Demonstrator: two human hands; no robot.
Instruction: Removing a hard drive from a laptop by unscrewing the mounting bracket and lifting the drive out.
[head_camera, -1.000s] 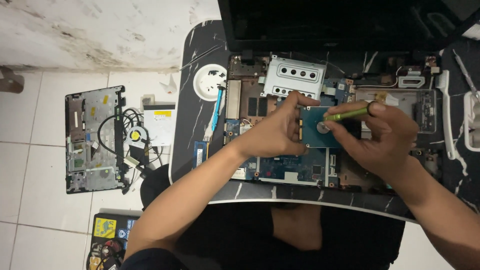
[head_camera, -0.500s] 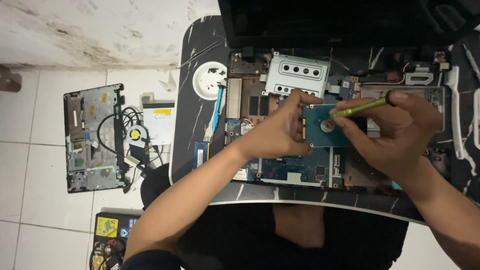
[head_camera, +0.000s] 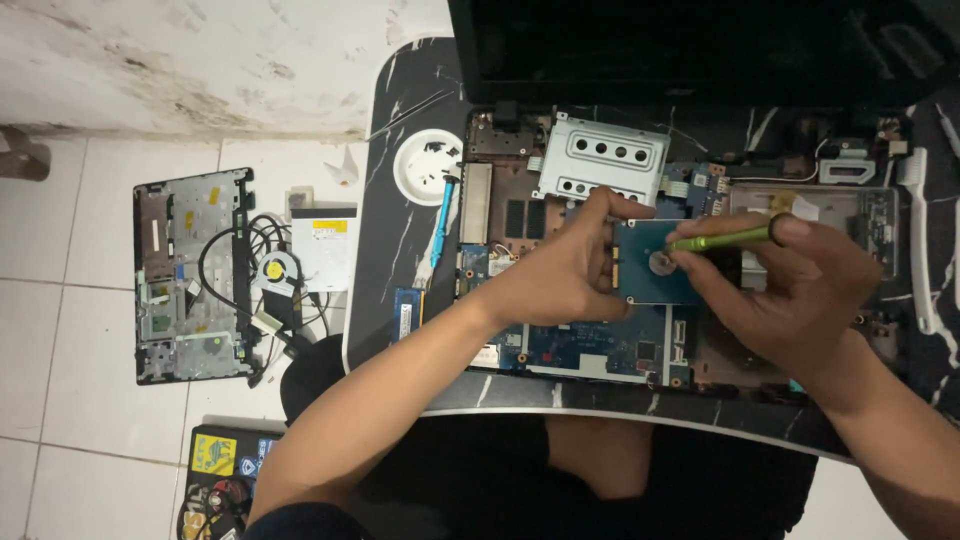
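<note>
An opened laptop base with its blue circuit board exposed lies on a black marbled table. My left hand grips a hard drive by its left edge, holding it over the board. My right hand holds a green-handled screwdriver, its tip on the drive's upper right part. A silver metal drive bracket sits just behind the drive.
A white round dish with small screws and a blue tool lie left of the laptop. A memory stick rests near the table's left edge. On the tiled floor lie a laptop cover, a fan and an optical drive.
My right hand has shifted right and slightly up with the screwdriver, which now lies flatter across the drive. My left hand keeps its hold on the drive.
</note>
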